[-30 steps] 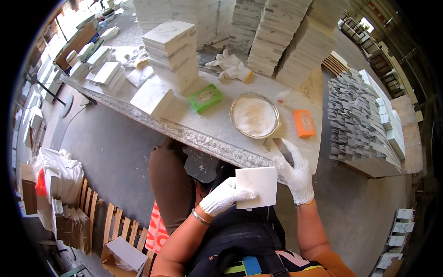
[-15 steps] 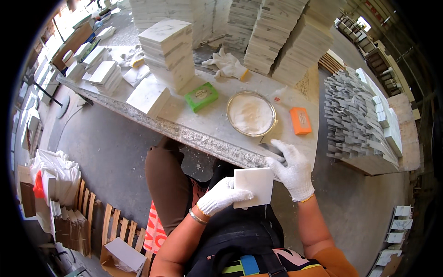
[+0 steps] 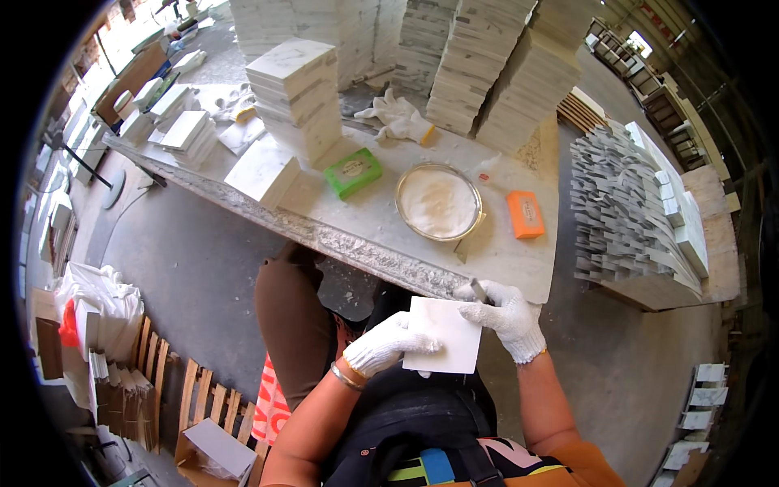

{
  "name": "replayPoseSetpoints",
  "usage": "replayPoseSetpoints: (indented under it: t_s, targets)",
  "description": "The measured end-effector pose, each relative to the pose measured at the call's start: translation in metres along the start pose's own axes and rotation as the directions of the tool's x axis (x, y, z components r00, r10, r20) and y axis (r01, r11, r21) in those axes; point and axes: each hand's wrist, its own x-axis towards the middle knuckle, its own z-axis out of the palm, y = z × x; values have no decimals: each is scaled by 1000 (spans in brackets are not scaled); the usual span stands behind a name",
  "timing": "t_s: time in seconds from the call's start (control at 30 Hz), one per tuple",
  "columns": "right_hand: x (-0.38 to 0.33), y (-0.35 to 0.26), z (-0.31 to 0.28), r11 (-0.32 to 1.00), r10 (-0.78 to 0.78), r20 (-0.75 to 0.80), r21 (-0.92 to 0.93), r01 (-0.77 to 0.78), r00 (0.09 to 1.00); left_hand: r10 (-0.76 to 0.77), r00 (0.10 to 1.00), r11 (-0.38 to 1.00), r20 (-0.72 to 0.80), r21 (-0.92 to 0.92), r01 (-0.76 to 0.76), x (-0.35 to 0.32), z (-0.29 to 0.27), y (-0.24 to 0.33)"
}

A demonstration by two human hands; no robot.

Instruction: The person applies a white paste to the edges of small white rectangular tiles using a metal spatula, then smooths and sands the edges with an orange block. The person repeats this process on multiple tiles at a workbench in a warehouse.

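Note:
A square white tile (image 3: 450, 337) is held over my lap, just below the table edge. My left hand (image 3: 385, 345), in a white glove, grips the tile's left side. My right hand (image 3: 507, 316), also gloved, holds a small dark tool (image 3: 479, 290) against the tile's upper right corner. On the stone table (image 3: 365, 235) above stand a round metal bowl of white powder (image 3: 438, 203), a green sponge (image 3: 353, 172) and an orange block (image 3: 526, 213).
Stacks of white tiles (image 3: 296, 89) fill the table's left and back. A white cloth (image 3: 398, 118) lies near them. Grey stone pieces (image 3: 625, 211) are piled on a pallet at the right. Wooden slats (image 3: 174, 398) and a cardboard box (image 3: 213, 450) sit on the floor at lower left.
Both hands with the tile stay at about the same place below the table edge; the right hand with the tool has shifted slightly along the tile's top right corner.

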Motion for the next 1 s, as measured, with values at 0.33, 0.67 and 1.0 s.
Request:
replayPoseSetpoints:
  t_s: [0.33,0.67,1.0]
  targets:
    - [-1,20,5,945,122,-88,316,-88,989,296,953,949,-58,-92,-300,-5,-17,9]
    - [-15,24,19,931,124,-19,349,-110,992,369,868,876,-332,-188,-444,10,7,-8]
    - [5,9,4,983,-181,-275,-75,167,944,333,875,894,-351,-178,-411,5,1,1]
